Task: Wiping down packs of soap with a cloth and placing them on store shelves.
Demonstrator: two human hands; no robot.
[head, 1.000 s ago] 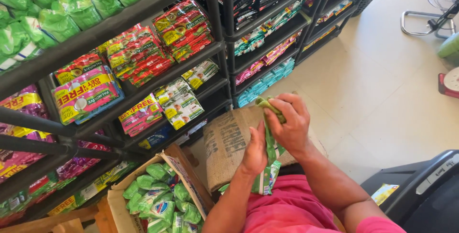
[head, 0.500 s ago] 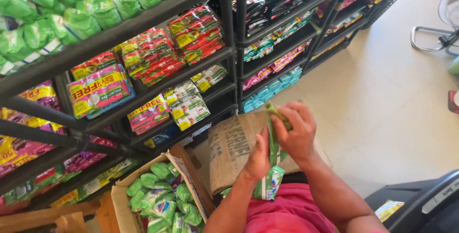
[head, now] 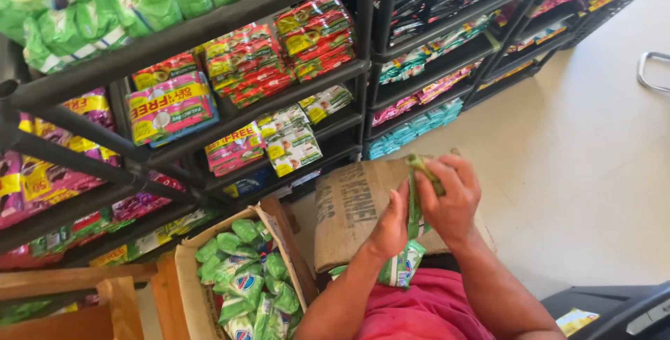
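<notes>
My right hand [head: 451, 199] grips the top end of a hanging strip of green sachets [head: 413, 241] in front of a brown cardboard box [head: 349, 211]. My left hand [head: 391, 227] closes on the same strip lower down, its thumb pressing the strip's middle. The strip's lower sachets dangle over my pink clothing [head: 426, 312]. An open carton [head: 273, 228] full of matching green sachets [head: 244, 284] stands on the floor to the left of my hands.
Black metal shelves [head: 237, 113] stacked with green, pink, red and blue sachet packs fill the left and top. A wooden crate [head: 77, 298] sits at bottom left. Pale tiled floor [head: 593, 172] lies on the right, a black object [head: 614, 312] at bottom right.
The view has shifted slightly, bringing the shelves and carton more into the picture. Both hands stay on the green strip, at about the same height.
</notes>
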